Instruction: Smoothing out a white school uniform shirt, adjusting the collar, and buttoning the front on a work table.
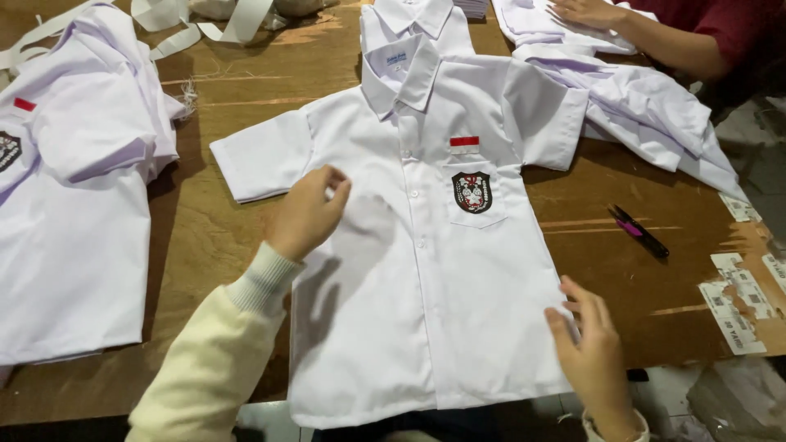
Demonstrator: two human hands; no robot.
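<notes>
A white short-sleeved shirt (426, 270) lies flat and buttoned on the wooden table (221, 237), collar away from me. Its chest pocket carries a dark crest badge (472, 191) under a small red-and-white patch (464, 144). My left hand (309, 211), in a cream sleeve, hovers over the shirt's left chest with fingers loosely curled, holding nothing. My right hand (591, 352) rests with spread fingers against the shirt's lower right edge near the hem.
A pile of white shirts (74, 188) lies at the left. More white shirts (639, 98) lie at the back right, where another person's hand (585, 11) in a dark red sleeve rests. A black-and-pink thread snipper (639, 232) and paper labels (737, 299) are on the right.
</notes>
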